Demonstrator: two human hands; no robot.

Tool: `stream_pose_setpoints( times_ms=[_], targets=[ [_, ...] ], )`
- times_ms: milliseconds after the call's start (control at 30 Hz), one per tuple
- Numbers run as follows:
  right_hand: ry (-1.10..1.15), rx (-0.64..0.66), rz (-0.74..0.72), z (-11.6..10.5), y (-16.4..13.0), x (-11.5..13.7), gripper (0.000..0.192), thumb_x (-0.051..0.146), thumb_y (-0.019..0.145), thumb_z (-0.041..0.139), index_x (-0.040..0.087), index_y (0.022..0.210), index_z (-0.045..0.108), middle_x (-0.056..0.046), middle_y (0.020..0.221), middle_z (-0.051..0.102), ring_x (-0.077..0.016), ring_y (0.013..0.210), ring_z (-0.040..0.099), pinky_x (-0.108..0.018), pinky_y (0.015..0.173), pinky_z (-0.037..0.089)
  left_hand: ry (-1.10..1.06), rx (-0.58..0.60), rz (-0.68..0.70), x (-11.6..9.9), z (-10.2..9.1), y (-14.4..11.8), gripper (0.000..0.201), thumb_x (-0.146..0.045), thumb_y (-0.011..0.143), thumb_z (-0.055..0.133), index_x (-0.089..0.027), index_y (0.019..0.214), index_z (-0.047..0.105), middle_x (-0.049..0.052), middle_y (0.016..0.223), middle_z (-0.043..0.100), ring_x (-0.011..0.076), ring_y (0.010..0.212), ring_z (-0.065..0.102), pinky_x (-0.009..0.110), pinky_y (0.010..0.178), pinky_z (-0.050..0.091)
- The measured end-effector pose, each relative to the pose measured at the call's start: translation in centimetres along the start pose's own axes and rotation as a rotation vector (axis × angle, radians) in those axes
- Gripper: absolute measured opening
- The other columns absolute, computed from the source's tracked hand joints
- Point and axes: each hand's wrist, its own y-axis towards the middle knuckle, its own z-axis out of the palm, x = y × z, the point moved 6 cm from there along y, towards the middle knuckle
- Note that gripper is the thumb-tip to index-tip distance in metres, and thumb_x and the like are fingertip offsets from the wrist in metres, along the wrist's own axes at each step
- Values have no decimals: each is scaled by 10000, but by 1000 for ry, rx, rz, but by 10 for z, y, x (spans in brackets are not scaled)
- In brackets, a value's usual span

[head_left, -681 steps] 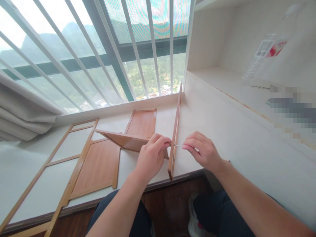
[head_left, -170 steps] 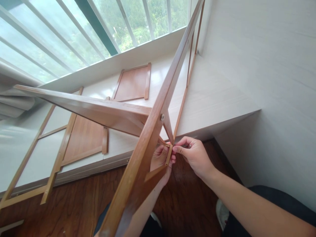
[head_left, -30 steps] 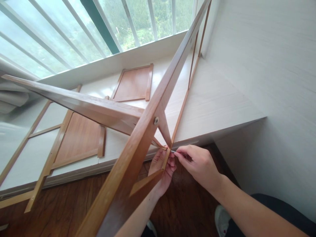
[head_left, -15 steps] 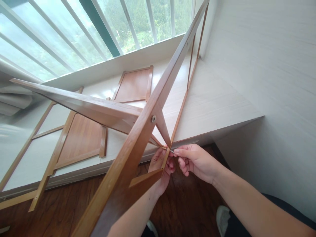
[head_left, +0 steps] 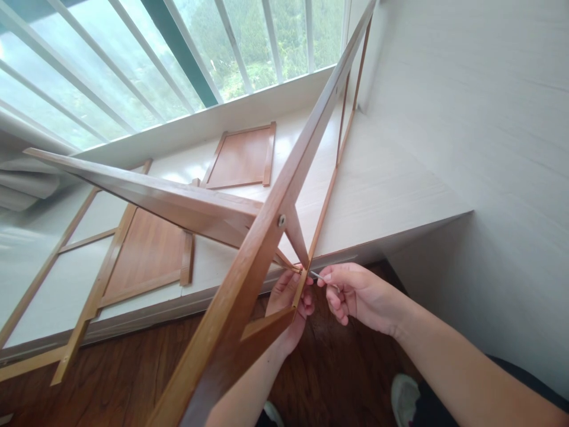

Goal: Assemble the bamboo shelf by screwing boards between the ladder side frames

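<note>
A large wooden frame leans across the middle, one long beam reaching from the bottom to the upper right. Another wooden beam joins it from the left, and a round metal bolt head shows near the joint. My left hand is wrapped round the frame's far, thinner rail, partly hidden behind it. On the rail's right side, my right hand pinches a thin silver hex key, whose tip points at the rail beside my left fingers. Whether the tip touches the rail, I cannot tell.
A pale window ledge runs below the barred window. On it lie a small wooden panel and a panelled wooden frame that overhangs the ledge's front edge. Below is the dark wood floor; a pale wall bounds the right.
My right hand has drawn slightly right and down from the rail, and more of the hex key shows. My left hand stays at the rail. The view has shifted a little.
</note>
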Motion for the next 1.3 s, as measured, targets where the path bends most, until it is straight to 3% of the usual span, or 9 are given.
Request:
stream_pose_setpoints(
  times_ms=[133,300,400,600,1300],
  targets=[
    [-220,-97,-76,-9,-1,7,250,400,785,706,185,812,580,-2,562,655,-137,464,567,-257,461,480,-19,-15,5,-1,1,0,396,-335,638,956,-176,863,671,-11,723,715,62,489,540,156,428,389],
    [-1009,-359,-611,-3,-20,39,165,307,892,645,189,778,665,-21,714,690,-141,653,592,-280,638,460,-42,-7,-2,0,2,0,395,-319,639,957,-174,883,682,-15,707,709,62,477,535,155,412,389],
    [-1246,-384,-836,11,-29,43,173,202,909,620,189,740,659,-14,717,653,-132,670,557,-275,647,419,-44,11,0,1,1,1,378,-318,666,944,-174,906,691,-11,722,714,63,487,543,160,420,407],
    [-1313,-372,-1043,21,-32,41,181,112,906,610,189,743,624,-11,714,598,-136,698,526,-268,659,410,-38,27,9,1,1,3,348,-322,693,929,-172,896,690,-15,712,703,65,487,539,160,409,385],
    [-1412,-385,-1172,26,-34,34,234,101,952,562,198,748,621,-28,726,623,-152,735,551,-285,703,456,-12,29,4,2,-1,2,351,-351,722,908,-174,931,688,-20,733,702,56,514,540,171,450,382]
  ],
)
